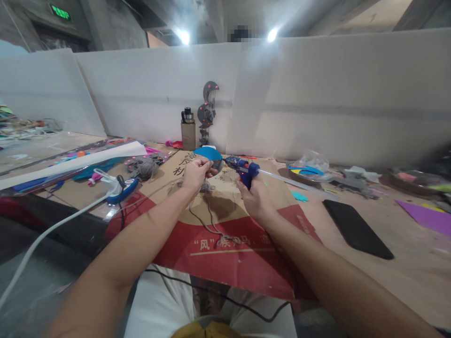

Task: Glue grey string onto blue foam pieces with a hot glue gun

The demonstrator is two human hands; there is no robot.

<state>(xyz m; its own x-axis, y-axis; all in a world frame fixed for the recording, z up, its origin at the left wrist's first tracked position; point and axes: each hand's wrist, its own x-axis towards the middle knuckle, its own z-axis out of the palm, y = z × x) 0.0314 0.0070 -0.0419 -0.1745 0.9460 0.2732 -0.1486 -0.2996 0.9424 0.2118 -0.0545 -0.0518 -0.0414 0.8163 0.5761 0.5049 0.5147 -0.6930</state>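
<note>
My right hand (256, 195) is wrapped round the grip of a blue hot glue gun (243, 168), with a long clear glue stick (292, 180) sticking out of its back. The nozzle points left, close to the piece in my other hand. Fingers pinched, my left hand (197, 176) holds a rounded blue and grey piece (208, 153) by its edge. Whether nozzle and piece touch, I cannot tell. Grey cord (211, 225) hangs below the left hand and lies bunched on the red and brown cardboard sheet (225, 263).
A bottle (188, 131) and a grey crescent-shaped hanging ornament (207, 110) stand at the back against white panels. A power strip (123, 191) and grey yarn (143, 166) lie left. On the right are a black phone (357, 228), purple sheet (428, 217) and a tray (306, 176) of scraps.
</note>
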